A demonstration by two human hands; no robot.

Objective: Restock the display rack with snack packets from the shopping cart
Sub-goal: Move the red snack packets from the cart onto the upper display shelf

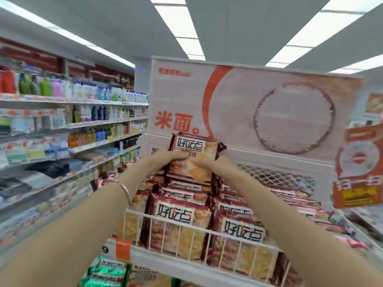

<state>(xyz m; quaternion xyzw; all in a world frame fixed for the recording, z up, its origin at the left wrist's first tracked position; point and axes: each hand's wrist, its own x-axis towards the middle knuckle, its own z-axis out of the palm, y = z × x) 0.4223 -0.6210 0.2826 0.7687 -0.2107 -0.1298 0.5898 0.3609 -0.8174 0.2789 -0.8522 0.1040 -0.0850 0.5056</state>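
I've got both hands [165, 159] clamped on a snack packet [193, 158] above the display rack [186, 226]. Placing step. Next, I'd seat it atop the stacked packets [182, 206].

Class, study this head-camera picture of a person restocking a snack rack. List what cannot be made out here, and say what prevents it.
- Shopping cart: not in the head view at all.
- Left hand and right hand fingers behind the held snack packet: hidden by the packet.
- Rear packets in the display rack: covered by front rows and forearms.
- Aisle shelf labels: blurred, too small.
- Green packets: cut off by the bottom edge.
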